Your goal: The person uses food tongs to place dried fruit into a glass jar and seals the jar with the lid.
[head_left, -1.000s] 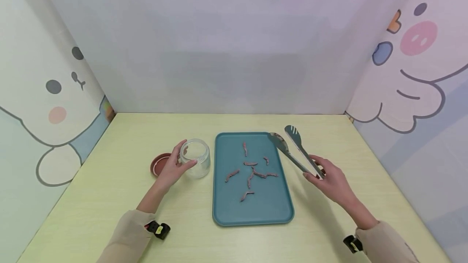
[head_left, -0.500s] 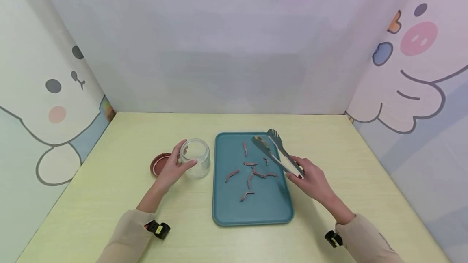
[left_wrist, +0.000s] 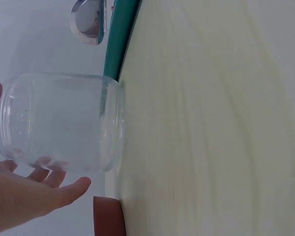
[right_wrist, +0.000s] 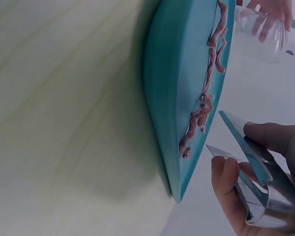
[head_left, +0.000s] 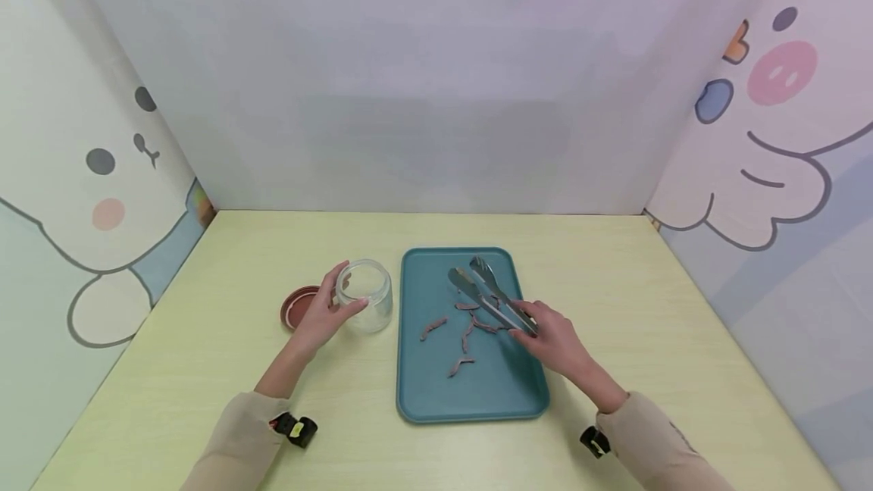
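My left hand (head_left: 320, 322) grips a clear glass jar (head_left: 377, 315), thumb and fingers around its upper part. The jar stands upright on the table without a lid, and nothing shows inside it. My right hand (head_left: 561, 345) holds metal tongs (head_left: 469, 288), one tip slotted, with the arms apart. Their tips hang over the far half of a teal tray (head_left: 470, 404). Several thin reddish-brown strips (head_left: 433, 327), like dried meat, lie scattered on the tray. The tongs hide some strips in the head view; between the tips nothing can be made out.
A reddish-brown round lid (head_left: 295, 309) lies on the table left of the jar, partly behind my left hand. The pale wood-grain table (head_left: 355, 430) runs back to a plain wall (head_left: 436, 135). Cartoon-printed panels (head_left: 764, 135) stand at both sides.
My right hand has carried the tongs left, from beyond the tray's right edge to over the strips. My left hand and the jar have stayed put.
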The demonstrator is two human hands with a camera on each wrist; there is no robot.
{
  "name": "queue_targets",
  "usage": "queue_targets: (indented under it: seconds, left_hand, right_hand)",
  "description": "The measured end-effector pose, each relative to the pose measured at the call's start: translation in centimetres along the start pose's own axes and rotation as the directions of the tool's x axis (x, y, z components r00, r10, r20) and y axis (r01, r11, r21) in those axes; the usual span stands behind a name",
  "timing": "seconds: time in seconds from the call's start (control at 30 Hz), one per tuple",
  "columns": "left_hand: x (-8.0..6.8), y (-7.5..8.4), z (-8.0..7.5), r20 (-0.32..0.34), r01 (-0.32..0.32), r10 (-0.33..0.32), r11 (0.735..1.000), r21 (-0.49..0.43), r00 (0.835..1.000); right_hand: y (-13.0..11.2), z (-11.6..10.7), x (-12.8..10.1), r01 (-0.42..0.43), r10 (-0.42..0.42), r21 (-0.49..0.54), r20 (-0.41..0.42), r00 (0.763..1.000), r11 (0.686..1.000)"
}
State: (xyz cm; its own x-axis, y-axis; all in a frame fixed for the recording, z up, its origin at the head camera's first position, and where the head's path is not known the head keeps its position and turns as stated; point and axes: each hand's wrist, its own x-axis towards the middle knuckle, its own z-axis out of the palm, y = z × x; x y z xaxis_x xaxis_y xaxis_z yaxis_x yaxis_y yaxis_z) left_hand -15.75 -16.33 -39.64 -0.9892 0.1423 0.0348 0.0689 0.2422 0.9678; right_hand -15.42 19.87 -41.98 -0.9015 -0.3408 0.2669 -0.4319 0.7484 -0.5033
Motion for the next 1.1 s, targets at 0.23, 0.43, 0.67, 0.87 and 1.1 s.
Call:
queue_targets:
  seconds: [0.23,0.43,0.67,0.87,1.1]
  left_hand:
    - [-0.1,-0.1,0.0,-0.005,0.000,0.000,1.000,0.009,1.000]
    - [-0.1,-0.1,0.0,-0.007,-0.005,0.005,1.000,0.004,1.000]
    - [-0.1,-0.1,0.0,-0.006,-0.005,0.005,1.000,0.001,1.000]
    - [-0.1,0.1,0.0,-0.004,-0.001,0.001,1.000,0.008,1.000]
    - [0.4,-1.2,-0.2,-0.001,-0.011,0.011,1.000,-0.029,1.000]
  right_hand:
    - [-0.5,0.5,0.2,0.001,-0.001,-0.009,0.022,1.000,1.000]
    - [-0.5,0.7,0.4,0.009,-0.007,-0.036,0.033,0.999,0.999]
    - [-0.6,0.6,0.6,0.012,-0.011,-0.038,0.033,0.999,0.999]
    - [-0.6,0.4,1.0,-0.004,0.005,-0.026,0.063,0.998,1.000]
    - [-0.4,0.3,1.2,-0.013,0.014,-0.006,0.071,0.997,1.000]
